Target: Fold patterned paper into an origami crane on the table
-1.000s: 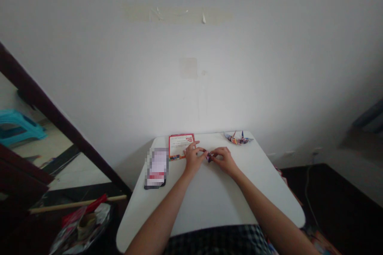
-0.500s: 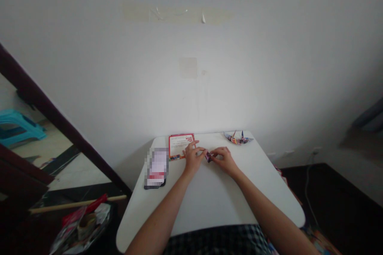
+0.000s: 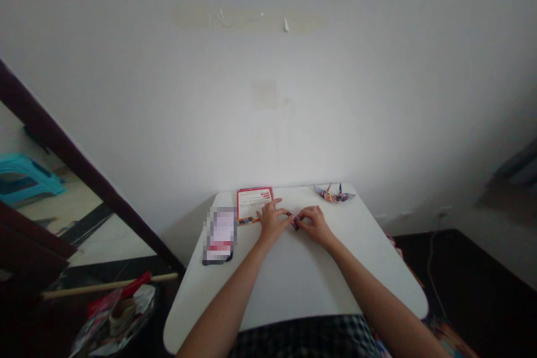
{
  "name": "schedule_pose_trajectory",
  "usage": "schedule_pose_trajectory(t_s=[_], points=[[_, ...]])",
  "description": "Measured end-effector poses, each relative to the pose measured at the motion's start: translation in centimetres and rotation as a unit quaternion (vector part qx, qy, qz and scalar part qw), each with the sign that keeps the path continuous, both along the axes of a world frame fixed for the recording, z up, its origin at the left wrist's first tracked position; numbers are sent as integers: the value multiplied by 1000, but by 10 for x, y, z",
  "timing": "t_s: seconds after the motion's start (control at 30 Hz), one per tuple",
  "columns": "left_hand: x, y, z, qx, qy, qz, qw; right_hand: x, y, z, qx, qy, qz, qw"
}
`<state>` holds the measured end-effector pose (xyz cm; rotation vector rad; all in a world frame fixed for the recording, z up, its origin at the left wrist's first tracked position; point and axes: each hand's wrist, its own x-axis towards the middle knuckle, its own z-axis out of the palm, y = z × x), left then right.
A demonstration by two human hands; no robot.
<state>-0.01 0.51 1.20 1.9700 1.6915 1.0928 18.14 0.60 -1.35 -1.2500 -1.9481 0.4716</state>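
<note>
Head view, small dark piece (image 3: 296,223) pinched between fingertips, left hand (image 3: 272,222) at nine o'clock, right hand (image 3: 314,225) at three, long axis eleven-to-five, pointing end unclear.

Dark garment (image 3: 304,335), small paler checks; left forearm (image 3: 232,296), right forearm (image 3: 373,288) bare, slender.

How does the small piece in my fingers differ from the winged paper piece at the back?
The small piece looks compact and mostly dark; the winged paper piece looks larger, spread wide and multicoloured. The small piece is pinched between the left hand and right hand; the winged paper piece rests untouched on the white table.
</note>
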Motion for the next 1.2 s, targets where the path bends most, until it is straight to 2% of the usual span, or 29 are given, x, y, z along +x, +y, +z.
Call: schedule_pose_trajectory(t_s=[0.27, 0.6, 0.73, 1.03, 1.2], points=[[-3, 2, -1, 25, -3, -4, 1000, -3, -5, 1, 0, 1, 5, 1000], [-2, 2, -3, -2, 19, -10, 1000, -3, -4, 2, -6, -8, 1, 1000], [-2, 0, 0, 9, 9, -12, 1000, -3, -4, 0, -3, -4, 4, 1000], [-4, 2, 0, 6, 14, 2, 1000, -5, -1, -1, -28, -15, -32, 999], [0, -3, 5, -7, 16, -1, 1000, -4, -3, 2, -23, -21, -52, 998]])
